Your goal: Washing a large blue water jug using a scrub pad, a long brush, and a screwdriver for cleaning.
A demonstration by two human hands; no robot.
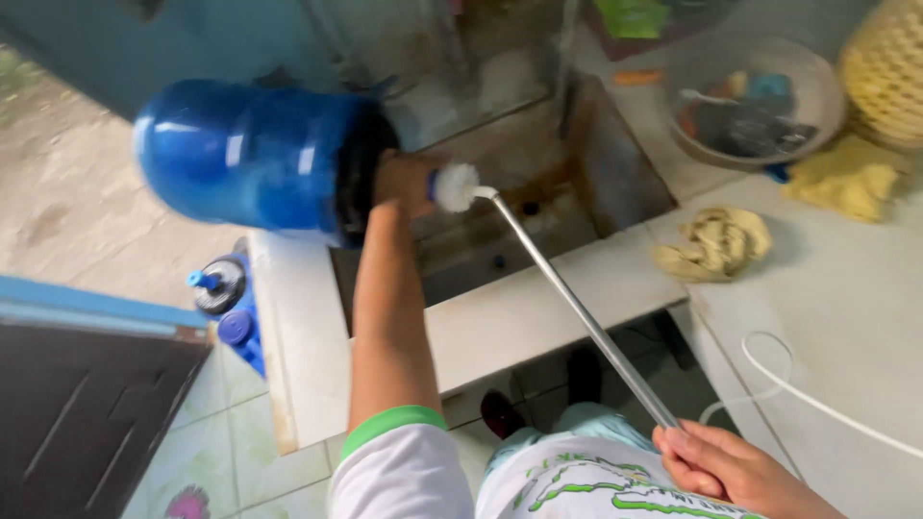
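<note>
Head view: a big blue water jug (pixel 250 154) lies tipped on its side over the stained sink (pixel 538 221), mouth turned toward the brush, so its opening can be reached. The left hand (pixel 404 183) clasps the jug's dark neck end, steadying it. A long metal-handled brush (pixel 577 308) angles up from the right hand (pixel 716 466), which closes round its lower end; the white bristle head (pixel 455 186) sits just beside the jug's mouth. A crumpled yellow rag (pixel 716 242) rests on the counter (pixel 846 317).

Head view, steeply down, close.
</note>
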